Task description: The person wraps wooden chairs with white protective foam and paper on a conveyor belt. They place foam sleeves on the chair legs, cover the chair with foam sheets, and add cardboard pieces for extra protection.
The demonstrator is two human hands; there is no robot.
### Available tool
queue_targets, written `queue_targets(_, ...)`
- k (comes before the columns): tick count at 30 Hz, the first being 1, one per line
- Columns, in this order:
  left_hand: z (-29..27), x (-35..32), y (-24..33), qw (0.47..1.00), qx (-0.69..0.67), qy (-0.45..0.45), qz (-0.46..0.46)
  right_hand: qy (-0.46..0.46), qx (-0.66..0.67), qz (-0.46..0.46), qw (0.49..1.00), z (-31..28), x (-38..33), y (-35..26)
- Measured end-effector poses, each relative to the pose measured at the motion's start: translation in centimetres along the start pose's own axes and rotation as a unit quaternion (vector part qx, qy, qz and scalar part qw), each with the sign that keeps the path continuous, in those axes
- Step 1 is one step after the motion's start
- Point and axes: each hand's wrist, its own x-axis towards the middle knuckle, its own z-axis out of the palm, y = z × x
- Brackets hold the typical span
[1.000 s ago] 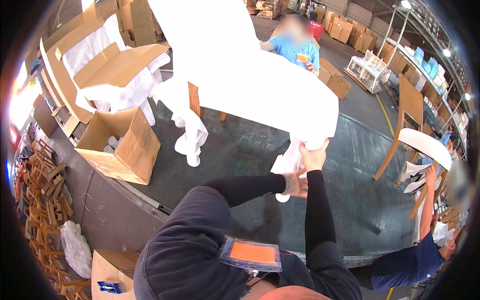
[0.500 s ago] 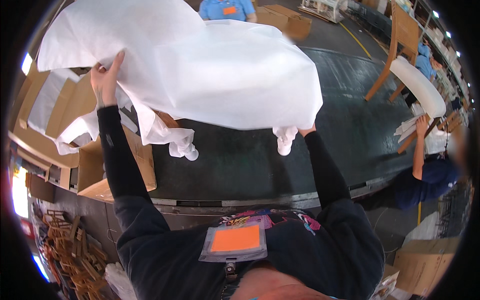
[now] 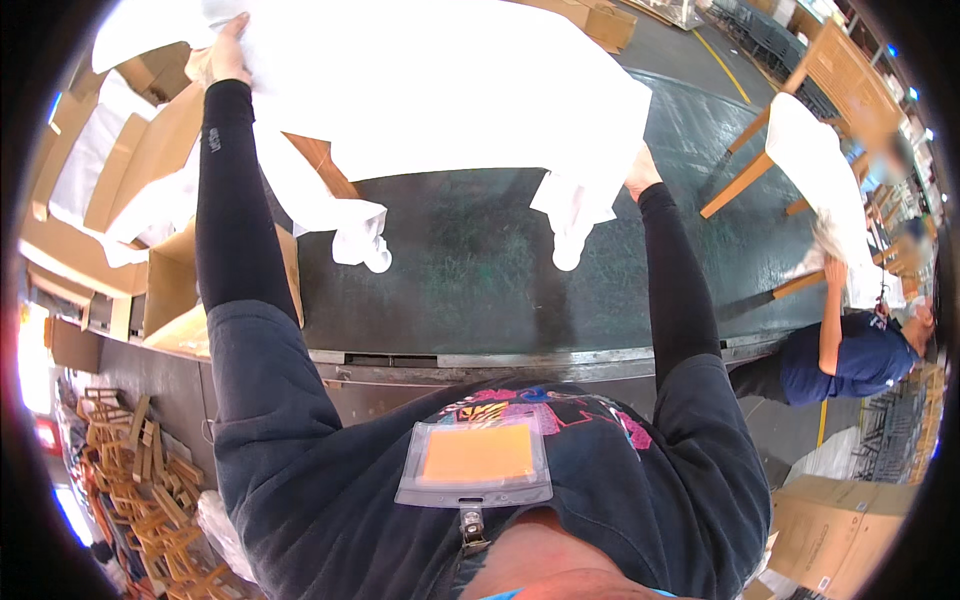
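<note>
While my left hand and right hand each pinch the soft white sheet (draped over wooden legs, probably a chair), it hangs above the dark belt.

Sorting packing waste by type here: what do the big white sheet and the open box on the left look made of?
White sheet: seemingly thin foam or nonwoven wrap, matte; it drapes and bunches softly where the left hand and right hand grip it. Open box: brown cardboard, matte, with stiff creased flaps.
</note>
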Motion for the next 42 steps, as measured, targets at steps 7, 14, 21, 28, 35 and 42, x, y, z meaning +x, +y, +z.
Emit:
queue_targets(7, -3.5, -2.9, 3.0, 0.996, -0.014, 0.012, 0.084, 0.018, -0.098, -0.141, 0.985, -0.5, -1.0, 4.0)
queue_targets(14, -12.4, -10.1, 8.3, 0.99, -0.046, 0.036, 0.126, -0.015, -0.126, -0.189, 0.974, 1.0, -8.2, 1.6)
queue_targets(21, -15.7, -17.8, 11.1, 0.984, -0.025, 0.095, 0.146, -0.059, -0.059, -0.176, 0.981, 0.5, -14.7, 3.7)
queue_targets(28, -18.7, -20.9, 12.7, 0.978, -0.024, 0.127, 0.163, -0.215, -0.28, 0.193, 0.915, -5.2, -21.5, 14.8)
queue_targets(35, -18.3, -22.4, 14.1, 0.981, 0.025, 0.125, 0.147, -0.43, -0.296, 0.247, 0.817, -4.9, -25.7, 19.8)
queue_targets(42, -17.3, -22.5, 14.3, 0.985, 0.03, 0.124, 0.118, -0.427, -0.356, 0.253, 0.792, -4.1, -28.0, 20.1)
